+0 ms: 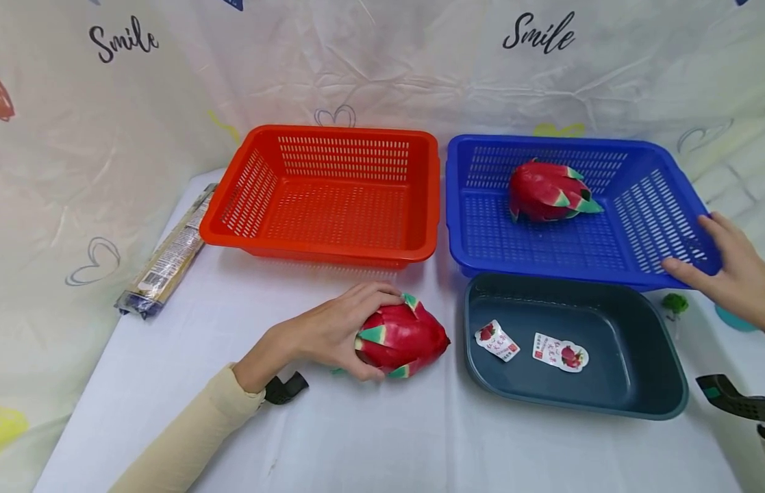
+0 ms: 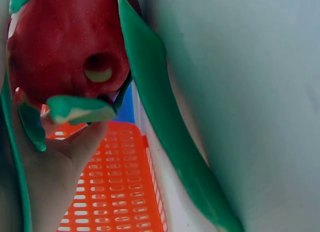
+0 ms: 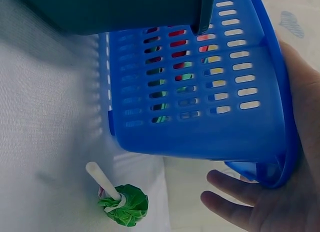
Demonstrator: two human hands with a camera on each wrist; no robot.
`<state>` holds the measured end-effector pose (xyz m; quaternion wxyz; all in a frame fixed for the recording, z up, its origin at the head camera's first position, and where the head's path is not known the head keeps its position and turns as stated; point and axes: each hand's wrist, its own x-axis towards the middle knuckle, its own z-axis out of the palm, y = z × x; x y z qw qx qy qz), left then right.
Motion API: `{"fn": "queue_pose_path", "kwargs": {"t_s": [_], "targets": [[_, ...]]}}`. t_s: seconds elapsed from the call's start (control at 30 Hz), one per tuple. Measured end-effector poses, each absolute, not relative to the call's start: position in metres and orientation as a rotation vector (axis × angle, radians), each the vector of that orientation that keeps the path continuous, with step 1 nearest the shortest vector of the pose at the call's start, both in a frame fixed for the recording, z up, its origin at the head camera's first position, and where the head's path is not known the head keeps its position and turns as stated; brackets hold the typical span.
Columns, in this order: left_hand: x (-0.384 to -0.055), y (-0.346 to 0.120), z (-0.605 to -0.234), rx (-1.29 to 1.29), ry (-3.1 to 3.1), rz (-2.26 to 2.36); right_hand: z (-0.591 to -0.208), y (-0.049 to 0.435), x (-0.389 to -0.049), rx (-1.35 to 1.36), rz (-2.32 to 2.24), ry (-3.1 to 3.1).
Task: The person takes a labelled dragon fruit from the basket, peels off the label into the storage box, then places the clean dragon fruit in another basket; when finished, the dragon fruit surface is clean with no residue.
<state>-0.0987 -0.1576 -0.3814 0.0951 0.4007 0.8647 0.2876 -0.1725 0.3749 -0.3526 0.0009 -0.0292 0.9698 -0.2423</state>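
Observation:
My left hand (image 1: 345,329) grips a red dragon fruit (image 1: 413,339) with green-tipped scales, low over the white table in front of the red basket. In the left wrist view, the dragon fruit's (image 2: 65,47) end shows a round hollow among long green scales. My right hand (image 1: 736,267) holds the right rim of the blue basket (image 1: 561,274), thumb and a finger over the edge; in the right wrist view two fingers (image 3: 232,209) hang outside below its corner. Inside the blue basket lies another dragon fruit (image 1: 545,192).
The red basket (image 1: 327,252) stands left of the blue one. In front of the blue basket, a dark tray (image 1: 579,400) holds two dragon fruit labels (image 1: 561,352). A green-wrapped lollipop (image 3: 125,204) stands by the basket's right front corner. A long package (image 1: 172,253) lies far left.

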Motion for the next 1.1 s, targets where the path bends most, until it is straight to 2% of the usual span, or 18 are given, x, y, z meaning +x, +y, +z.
{"fn": "queue_pose_path", "kwargs": {"t_s": [0.43,0.73,1.1], "targets": [[-0.096,-0.156,-0.385,1.153,2.56,0.92,-0.367,0.392,-0.18,-0.086,-0.736,3.063],[-0.093,-0.156,-0.388,1.105,2.548,1.01,-0.355,0.376,-0.17,-0.093,-0.778,3.029],[-0.097,-0.153,-0.387,1.15,2.596,0.942,-0.357,0.381,-0.173,-0.082,-0.795,3.046]]}}
